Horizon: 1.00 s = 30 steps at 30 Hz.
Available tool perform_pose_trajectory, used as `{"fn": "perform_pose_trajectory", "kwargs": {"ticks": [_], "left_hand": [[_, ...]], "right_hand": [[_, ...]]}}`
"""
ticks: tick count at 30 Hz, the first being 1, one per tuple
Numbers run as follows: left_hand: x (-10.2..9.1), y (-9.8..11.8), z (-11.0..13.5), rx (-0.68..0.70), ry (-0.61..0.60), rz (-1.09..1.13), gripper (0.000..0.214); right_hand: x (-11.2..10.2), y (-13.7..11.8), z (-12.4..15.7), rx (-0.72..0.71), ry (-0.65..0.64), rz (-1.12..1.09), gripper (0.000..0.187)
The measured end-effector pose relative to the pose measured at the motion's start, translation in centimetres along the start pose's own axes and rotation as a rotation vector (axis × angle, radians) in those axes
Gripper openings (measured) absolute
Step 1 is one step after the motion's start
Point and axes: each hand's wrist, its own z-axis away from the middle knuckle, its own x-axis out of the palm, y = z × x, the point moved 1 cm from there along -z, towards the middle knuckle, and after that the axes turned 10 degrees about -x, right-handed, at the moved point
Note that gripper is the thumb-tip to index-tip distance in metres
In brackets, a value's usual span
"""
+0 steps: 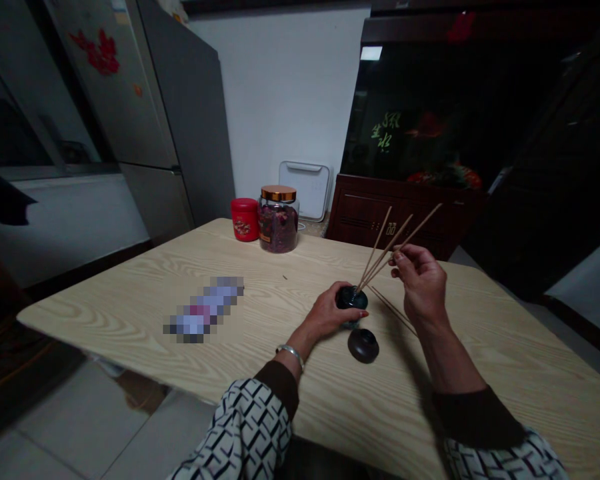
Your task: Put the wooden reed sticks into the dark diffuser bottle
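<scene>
My left hand (331, 311) is wrapped around a small dark pot (353, 298) standing on the light wooden table (260, 347). My right hand (420, 280) pinches three thin wooden sticks (387, 250) whose lower ends sit in the pot's mouth and whose tops fan up to the right. The pot's dark round lid (363, 345) lies on the table just in front of the pot. Further thin sticks (393, 310) lie flat on the table under my right hand.
A glass jar with a copper lid (279, 219) and a red tin (245, 219) stand at the table's far edge. A blurred oblong packet (205, 310) lies at the left. A grey fridge (155, 113) stands behind at left, a dark cabinet with a fish tank (410, 167) behind at right.
</scene>
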Motion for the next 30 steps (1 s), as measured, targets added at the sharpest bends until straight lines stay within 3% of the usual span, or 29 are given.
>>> {"fn": "perform_pose_trajectory", "kwargs": {"ticks": [8,11,13,16,19,22,30], "left_hand": [[0.0,0.1,-0.1,0.023,-0.002,-0.013,0.067],[-0.1,0.3,0.0,0.019,0.009,-0.027,0.065],[-0.1,0.4,0.1,0.015,0.015,-0.031,0.064],[-0.2,0.5,0.2,0.004,0.008,-0.024,0.066],[-0.2,0.6,0.2,-0.001,-0.010,0.001,0.067],[-0.3,0.5,0.1,0.001,-0.009,0.009,0.067],[-0.2,0.2,0.1,0.014,-0.001,0.022,0.063]], "right_hand": [[0.6,1.4,1.8,0.101,-0.348,0.168,0.021],[-0.3,1.8,1.8,0.137,-0.448,0.212,0.026],[-1.8,2.4,1.3,0.145,-0.448,0.291,0.028],[-5.0,3.8,0.6,0.096,-0.494,0.611,0.023],[-7.7,5.6,1.1,0.136,-0.708,1.079,0.018],[-8.5,6.5,2.3,0.227,-0.879,1.334,0.021],[-7.5,6.6,2.9,0.269,-0.860,1.395,0.019]]}}
